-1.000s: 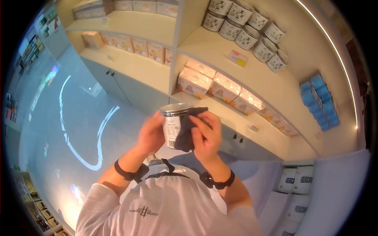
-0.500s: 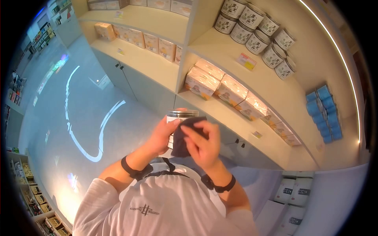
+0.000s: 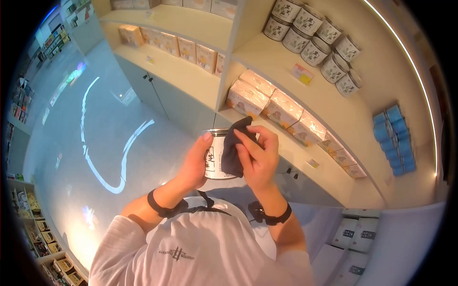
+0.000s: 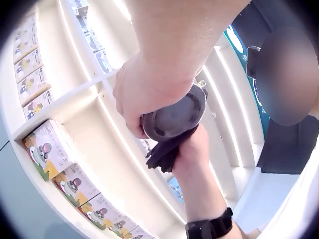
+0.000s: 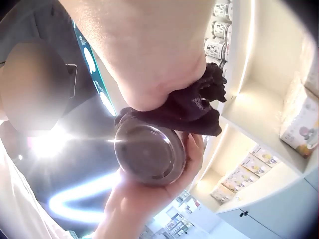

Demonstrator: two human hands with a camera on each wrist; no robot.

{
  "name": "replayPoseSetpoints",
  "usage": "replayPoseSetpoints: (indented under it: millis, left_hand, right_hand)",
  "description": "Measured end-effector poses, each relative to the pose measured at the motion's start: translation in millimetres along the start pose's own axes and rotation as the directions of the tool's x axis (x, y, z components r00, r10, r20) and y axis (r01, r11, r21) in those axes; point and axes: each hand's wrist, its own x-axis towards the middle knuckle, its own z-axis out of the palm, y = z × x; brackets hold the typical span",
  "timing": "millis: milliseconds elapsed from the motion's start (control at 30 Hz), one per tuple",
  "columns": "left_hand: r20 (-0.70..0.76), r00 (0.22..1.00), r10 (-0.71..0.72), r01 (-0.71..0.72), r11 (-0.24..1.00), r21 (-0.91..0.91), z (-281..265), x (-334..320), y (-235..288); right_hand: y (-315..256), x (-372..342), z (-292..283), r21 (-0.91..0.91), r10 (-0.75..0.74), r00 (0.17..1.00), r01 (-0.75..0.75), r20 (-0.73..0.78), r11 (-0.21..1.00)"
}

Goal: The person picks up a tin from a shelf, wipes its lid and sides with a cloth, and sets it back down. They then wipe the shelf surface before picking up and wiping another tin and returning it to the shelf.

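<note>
In the head view my left hand (image 3: 193, 162) grips a white-labelled tin can (image 3: 214, 159) from its left side, thumb near the metal rim. Dark characters on its label face me. My right hand (image 3: 261, 159) pinches a dark cloth (image 3: 234, 150), which lies against the can's right side and covers part of the label. From below, the left wrist view shows the can's round metal base (image 4: 174, 119) between both hands. The cloth (image 5: 184, 112) hangs in loose folds beside the base in the right wrist view.
Similar tins (image 3: 315, 50) stand stacked on the upper shelf, with blue cans (image 3: 395, 138) farther right. Boxed goods (image 3: 281, 109) line the shelf below. Cabinet doors (image 3: 143, 78) close off the lower front. White boxes (image 3: 358, 233) sit low at the right.
The can has turned in my left hand, from a side with small print to one with large characters. My right hand has shifted the cloth across the can. The head view has swung slightly.
</note>
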Motion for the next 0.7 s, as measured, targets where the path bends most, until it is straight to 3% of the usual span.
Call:
replayPoseSetpoints:
  millis: [67,133,200,233,267,333,400,467,533,600,700]
  left_hand:
    - [-0.091,0.989,0.117,-0.113,0.992,0.047,-3,3,0]
    - [-0.123,0.988,0.090,-0.087,0.996,0.024,-5,3,4]
    - [-0.081,0.993,0.087,-0.083,0.995,0.058,-15,2,2]
    - [-0.042,0.997,0.063,-0.064,0.998,-0.023,-20,2,1]
    - [0.118,0.993,-0.026,0.041,0.992,-0.120,-26,-2,7]
    - [0.133,0.991,-0.015,0.017,1.000,-0.020,-15,-4,20]
    - [0.174,0.985,-0.007,0.010,1.000,-0.019,-23,-3,19]
    - [0.203,0.979,0.007,-0.002,1.000,-0.025,-35,-1,11]
    - [0.231,0.968,-0.095,0.164,0.940,-0.300,-45,1,4]
    - [0.206,0.970,-0.127,0.179,0.950,-0.255,-48,2,3]
    - [0.201,0.971,-0.126,0.157,0.977,-0.147,-43,-1,4]
  right_hand:
    - [-1,-8,1,-0.011,-0.051,0.999,0.051,-0.012,0.999]
    - [-5,-25,1,-0.031,-0.043,0.999,0.043,0.006,0.999]
    - [-5,-30,3,-0.020,-0.072,0.997,0.072,-0.025,0.997]
    - [-4,-27,1,-0.012,-0.010,1.000,0.009,-0.026,1.000]
    - [-2,-22,-3,-0.006,0.058,0.998,-0.058,-0.027,0.998]
    - [1,-16,-3,0.004,0.089,0.995,-0.089,-0.034,0.996]
    - [3,-14,1,0.184,0.125,0.990,-0.112,-0.058,0.977]
    - [3,-25,5,0.133,0.066,0.996,-0.058,-0.055,0.989]
    - [-6,-36,12,0.107,-0.020,0.998,0.026,-0.058,0.994]
    - [-10,-34,11,0.106,-0.034,0.998,0.039,-0.055,0.994]
    - [-13,-11,4,0.010,-0.163,0.984,0.162,0.068,0.987]
